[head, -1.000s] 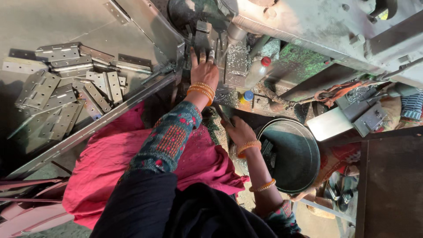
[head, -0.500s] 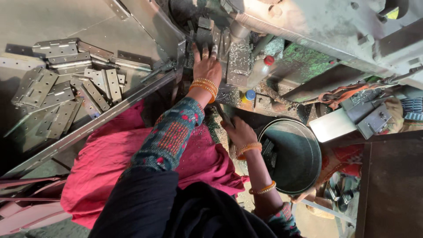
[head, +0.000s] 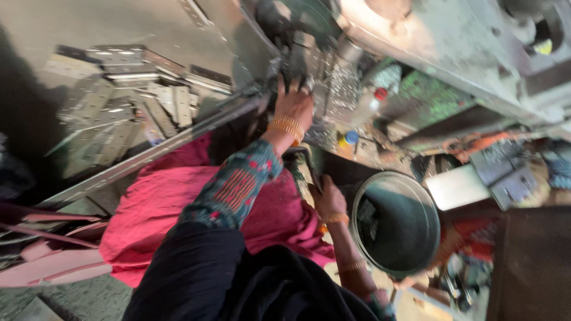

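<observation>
- Here, the left hand (head: 292, 106) reaches up into the grey press machine (head: 416, 47), fingers spread on a dark metal part (head: 291, 65) there.
- The right hand (head: 328, 199) rests beside the round metal bucket (head: 395, 223), below the machine; its grip is unclear.
- Flat metal hinge plates (head: 119, 101) lie piled left of the machine.

- Metal part (head: 295, 66): small dark piece, blurred, set in the press machine (head: 416, 53) at its lower front, under the fingers of the left hand (head: 293, 104).
- Round metal bucket (head: 395, 223): dark, open-topped, upright, below the press machine, just beside the right hand (head: 328, 199).
</observation>
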